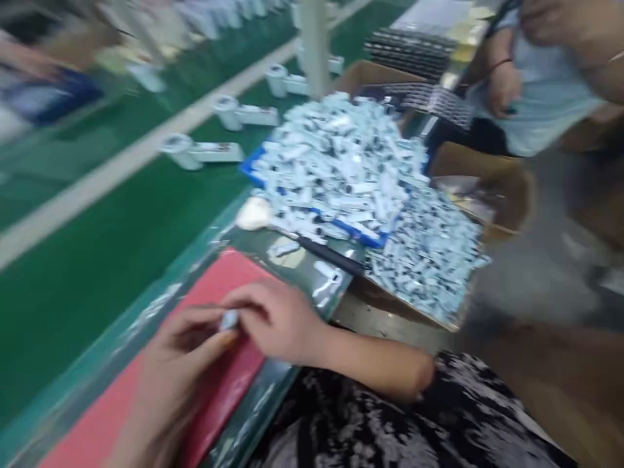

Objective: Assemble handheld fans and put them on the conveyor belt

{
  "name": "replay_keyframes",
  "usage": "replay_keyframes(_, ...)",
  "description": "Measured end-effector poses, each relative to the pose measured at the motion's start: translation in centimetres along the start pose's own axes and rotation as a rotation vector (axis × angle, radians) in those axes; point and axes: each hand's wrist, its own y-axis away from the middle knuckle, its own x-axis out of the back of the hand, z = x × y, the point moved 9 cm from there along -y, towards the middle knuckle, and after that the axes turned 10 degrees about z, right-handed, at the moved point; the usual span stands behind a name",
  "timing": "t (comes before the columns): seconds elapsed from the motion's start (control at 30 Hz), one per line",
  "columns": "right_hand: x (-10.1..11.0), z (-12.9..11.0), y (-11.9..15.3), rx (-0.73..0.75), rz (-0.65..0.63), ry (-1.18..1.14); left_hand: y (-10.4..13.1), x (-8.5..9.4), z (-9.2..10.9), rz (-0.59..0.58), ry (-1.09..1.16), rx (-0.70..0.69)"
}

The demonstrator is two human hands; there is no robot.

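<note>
Over a red mat (214, 279), my left hand (178, 364) pinches a small pale-blue plastic piece (229, 318) between thumb and fingertips. My right hand (280, 318) comes in from the right, its bent fingers closed at the same piece. Most of the piece is hidden by the fingers, and blur hides its detail. Beyond the hands lies a screwdriver-like tool (331, 255) with a dark handle. Two loose pale parts, one a flat piece (329, 272), rest beside it on the table's edge.
A blue tray (361, 233) is heaped with pale plastic parts. Right of it, a cardboard box (404, 304) holds many smaller ones. White cylindrical devices (178, 149) stand along the green conveyor (121, 201). A co-worker's hand (504, 88) is at upper right, near another cardboard box (517, 195).
</note>
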Motion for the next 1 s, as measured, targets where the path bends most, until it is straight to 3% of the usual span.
replay_keyframes(0.1,1.0,1.9,0.8,-0.139,0.089,-0.241,1.5,2.6,2.8,0.126,-0.070,-0.169)
replay_keyframes(0.2,0.4,2.5,1.1,-0.224,0.015,-0.373,2.0,2.8,4.4,0.170,-0.139,-0.316)
replay_keyframes(0.37,-0.3,2.1,0.9,-0.280,-0.077,-0.328,2.2,2.3,4.5,0.099,-0.144,-0.340)
replay_keyframes(0.57,-0.7,2.9,0.3,-0.358,-0.094,-0.325,1.5,2.2,3.4,0.044,-0.067,-0.196)
replay_keyframes(0.7,-0.1,2.8,-0.3,-0.325,-0.060,-0.378,1.0,2.9,2.7,0.103,0.056,-0.091)
replay_keyframes(0.87,2.0,3.9,-1.6,-0.310,0.123,-0.574,0.3,3.5,1.7,0.159,0.330,0.050)
replay_keyframes(1.0,4.7,3.7,-1.9,-0.283,0.213,-0.495,0.0,3.4,1.2,0.152,0.377,0.094)
